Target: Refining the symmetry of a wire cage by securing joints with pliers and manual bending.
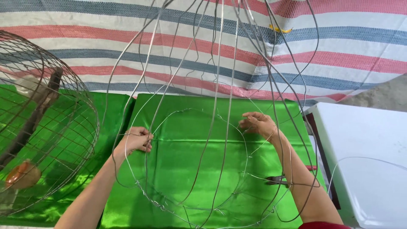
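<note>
Both hands pinch the wire frame (199, 169), left hand (136, 140) and right hand (258, 124) on opposite ribs; looks light, springy, snaggy, so grip near the joints.

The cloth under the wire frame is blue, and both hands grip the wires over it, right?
Not quite: the cloth is green, as the head view shows. The rest holds: the left hand and right hand both grip the wire frame over it.
</note>
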